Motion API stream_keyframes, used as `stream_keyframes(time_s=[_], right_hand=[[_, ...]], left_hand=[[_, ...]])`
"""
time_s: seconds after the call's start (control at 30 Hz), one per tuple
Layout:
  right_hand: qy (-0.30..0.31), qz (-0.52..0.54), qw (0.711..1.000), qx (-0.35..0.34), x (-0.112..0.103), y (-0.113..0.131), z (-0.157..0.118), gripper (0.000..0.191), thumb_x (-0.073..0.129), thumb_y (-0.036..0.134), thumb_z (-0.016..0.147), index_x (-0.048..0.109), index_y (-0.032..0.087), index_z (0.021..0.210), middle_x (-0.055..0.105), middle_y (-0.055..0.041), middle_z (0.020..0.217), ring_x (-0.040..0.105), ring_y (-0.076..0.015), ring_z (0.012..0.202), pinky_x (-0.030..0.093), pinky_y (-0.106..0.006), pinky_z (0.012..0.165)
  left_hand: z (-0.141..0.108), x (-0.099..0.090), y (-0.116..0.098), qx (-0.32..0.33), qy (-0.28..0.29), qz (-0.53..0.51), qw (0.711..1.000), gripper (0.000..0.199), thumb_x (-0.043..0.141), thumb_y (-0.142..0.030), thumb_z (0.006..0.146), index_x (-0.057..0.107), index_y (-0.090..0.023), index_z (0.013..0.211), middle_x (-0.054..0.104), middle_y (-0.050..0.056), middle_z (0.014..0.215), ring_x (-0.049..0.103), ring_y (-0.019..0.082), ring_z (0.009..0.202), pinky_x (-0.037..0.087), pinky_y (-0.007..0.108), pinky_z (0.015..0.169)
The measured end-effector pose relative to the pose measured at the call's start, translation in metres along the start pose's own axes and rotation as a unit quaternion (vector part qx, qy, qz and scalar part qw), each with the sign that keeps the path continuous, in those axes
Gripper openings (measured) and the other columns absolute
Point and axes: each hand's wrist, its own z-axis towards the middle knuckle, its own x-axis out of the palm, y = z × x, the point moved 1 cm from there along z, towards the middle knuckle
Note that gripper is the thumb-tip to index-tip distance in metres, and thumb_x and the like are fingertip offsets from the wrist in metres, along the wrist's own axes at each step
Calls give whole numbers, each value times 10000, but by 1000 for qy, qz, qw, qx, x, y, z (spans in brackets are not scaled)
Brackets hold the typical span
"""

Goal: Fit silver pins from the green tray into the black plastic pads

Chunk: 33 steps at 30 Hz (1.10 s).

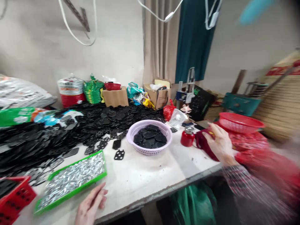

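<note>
My left hand [92, 201] rests at the table's front edge beside a green tray [105, 173] of small silvery metal pieces. Its fingers are loosely bent and apart, with nothing visible in them. At the right, my right hand [220, 143] is on a dark red cloth [206, 147], its thumb and fingers curved around a bit of it with a small yellowish patch between them. Blur hides the fine detail there. Just left of the cloth stands a small red jar [187, 138] with a metallic top. A lilac basket [150, 152] holding black flat plates [150, 135] sits mid-table.
A large heap of black plates [93, 120] covers the table's left and back. A red basket [18, 197] stands at the front left. Boxes [116, 97] and bags line the wall. A red colander [242, 122] lies on red bags at the right. White cables hang overhead.
</note>
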Motion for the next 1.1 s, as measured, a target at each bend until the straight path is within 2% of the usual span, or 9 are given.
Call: stream_keyframes(time_s=[0.07, 0.2, 0.3, 0.47, 0.6, 0.73, 0.87, 0.97, 1.1], right_hand=[[30, 140, 989, -22, 15, 40, -21, 409, 471, 428, 895, 644, 193, 1181, 655, -133, 1168, 585, -289, 1107, 444, -440, 981], [276, 348, 894, -66, 59, 144, -88, 277, 527, 380, 897, 709, 251, 1063, 718, -76, 1060, 663, -267, 963, 534, -407, 875], [380, 331, 849, -160, 90, 225, -116, 278, 454, 287, 944, 717, 238, 1018, 731, -54, 962, 670, -228, 879, 527, -342, 809], [445, 174, 854, -205, 148, 315, -108, 272, 534, 286, 908, 642, 181, 1135, 664, -127, 1119, 571, -288, 1091, 434, -395, 915], [461, 111, 860, -186, 184, 340, -102, 463, 677, 312, 784, 589, 128, 1200, 620, -202, 1154, 500, -381, 1149, 365, -520, 940], [480, 97, 855, -171, 190, 334, -105, 573, 768, 263, 642, 611, 171, 1185, 629, -146, 1099, 530, -346, 1085, 393, -456, 915], [485, 139, 852, -139, 173, 315, -111, 607, 800, 244, 585, 638, 153, 1163, 608, -119, 1091, 579, -276, 985, 468, -324, 802], [485, 203, 839, -136, 147, 313, -124, 375, 669, 160, 743, 666, 181, 1118, 633, -51, 1023, 620, -177, 902, 484, -232, 780], [466, 386, 778, -170, 102, 332, -146, 305, 484, 121, 901, 708, 253, 1061, 636, -6, 949, 637, -134, 880, 498, -205, 800]], left_hand=[[-1, 3, -1, 8, -4, -23, 1000, 593, 775, -568, 593, 743, -174, 1035, 773, 68, 867, 684, 210, 661, 577, 283, 638], [-1, 7, -2, 19, 21, -45, 999, 498, 745, -552, 655, 757, -172, 977, 728, 43, 746, 604, 156, 546, 531, 267, 576], [-1, 5, -2, 17, 43, -48, 998, 446, 678, -551, 735, 752, -184, 977, 678, 20, 678, 588, 152, 547, 508, 263, 570], [-2, 1, 5, 10, 58, -59, 996, 453, 630, -539, 790, 726, -184, 1054, 672, 25, 692, 593, 163, 589, 506, 276, 617], [1, -1, 14, -1, 73, -76, 994, 473, 651, -540, 777, 725, -181, 1075, 701, 48, 755, 595, 168, 605, 515, 281, 626], [5, -2, 27, 7, 88, -96, 991, 468, 666, -541, 767, 734, -195, 1074, 705, 46, 752, 593, 164, 591, 517, 275, 625], [9, -2, 30, -9, 93, -111, 989, 484, 709, -544, 722, 749, -193, 1054, 724, 56, 761, 611, 173, 596, 535, 286, 669], [10, 1, 12, -44, 86, -131, 987, 549, 749, -541, 676, 733, -189, 1097, 752, 103, 963, 654, 209, 679, 545, 290, 635], [11, 13, -23, -37, 79, -165, 982, 545, 808, -464, 633, 723, -186, 1094, 756, 77, 906, 626, 187, 584, 528, 286, 569]])
